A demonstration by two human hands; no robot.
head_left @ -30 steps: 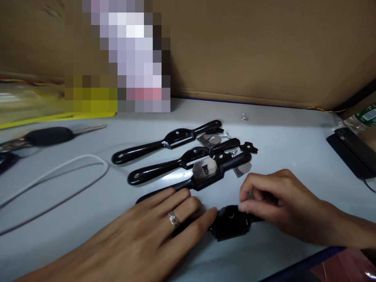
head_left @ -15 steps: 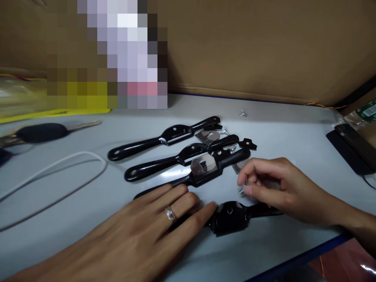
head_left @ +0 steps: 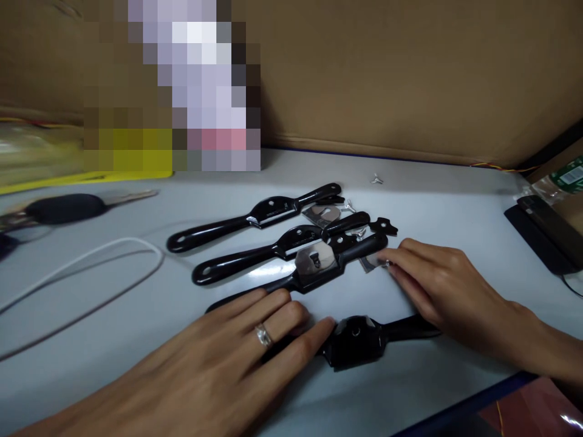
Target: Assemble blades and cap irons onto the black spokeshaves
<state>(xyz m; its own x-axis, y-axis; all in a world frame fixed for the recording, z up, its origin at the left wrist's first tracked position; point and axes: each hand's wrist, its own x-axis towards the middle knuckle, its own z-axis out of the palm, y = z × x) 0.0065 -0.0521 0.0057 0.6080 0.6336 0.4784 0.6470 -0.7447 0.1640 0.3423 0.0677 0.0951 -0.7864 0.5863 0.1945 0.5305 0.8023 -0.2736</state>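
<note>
Several black spokeshaves lie side by side on a white table [head_left: 455,200]. My left hand [head_left: 237,358] rests flat, fingers spread, on the left handle of the nearest spokeshave [head_left: 355,343], and wears a ring. My right hand [head_left: 437,285] has its fingers stretched out low over the table. Its fingertips touch a small metal blade [head_left: 371,262] beside the right handle of a spokeshave [head_left: 319,264] with a shiny plate fitted. Two more spokeshaves [head_left: 273,249] [head_left: 259,217] lie behind it.
Another loose blade [head_left: 321,213] and small wing nuts [head_left: 376,179] lie among the far tools. A white cable [head_left: 91,258] loops at left near a black-handled tool [head_left: 64,208]. A black device [head_left: 542,237] sits at right. A cardboard wall [head_left: 387,79] stands behind.
My right hand has left the nearest spokeshave's body, moved away from me and opened out onto the small blade. My left hand has stayed put.
</note>
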